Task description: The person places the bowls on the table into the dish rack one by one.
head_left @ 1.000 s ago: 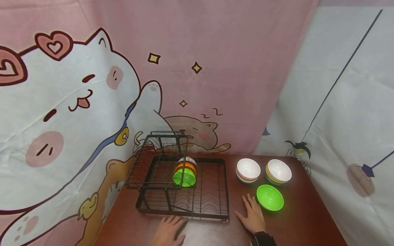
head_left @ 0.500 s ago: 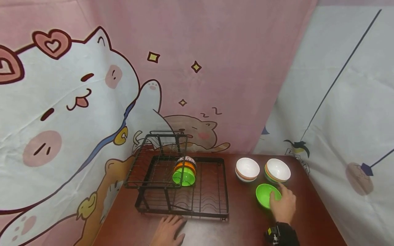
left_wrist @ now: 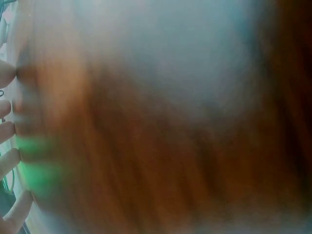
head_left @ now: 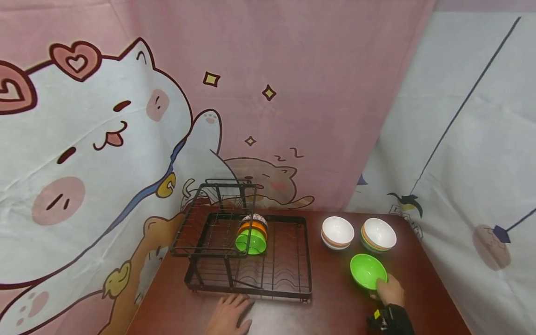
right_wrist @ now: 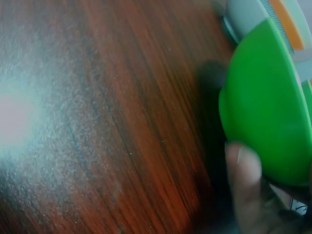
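Note:
A green bowl (head_left: 367,271) is on the right of the table in the head view. My right hand (head_left: 391,291) grips it at its near right side, thumb over the rim. In the right wrist view, a finger (right_wrist: 243,175) lies against the underside of the green bowl (right_wrist: 265,107), which looks tilted above its shadow; whether it is fully off the table I cannot tell. My left hand (head_left: 229,314) rests with relaxed fingers on the table in front of a black dish rack (head_left: 289,294). Fingertips (left_wrist: 9,161) show at the left edge of the left wrist view.
Two stacks of bowls with white ones on top, a left stack (head_left: 337,230) and a right stack (head_left: 378,232), stand behind the green bowl. Inside the rack, a green bowl (head_left: 251,244), an orange bowl (head_left: 255,226) and a patterned bowl (head_left: 257,217) stand in a row.
My right hand has moved right from the table beside the green bowl, over it, and now grips its near right rim. The bowl has shifted slightly toward me. My left hand stays put.

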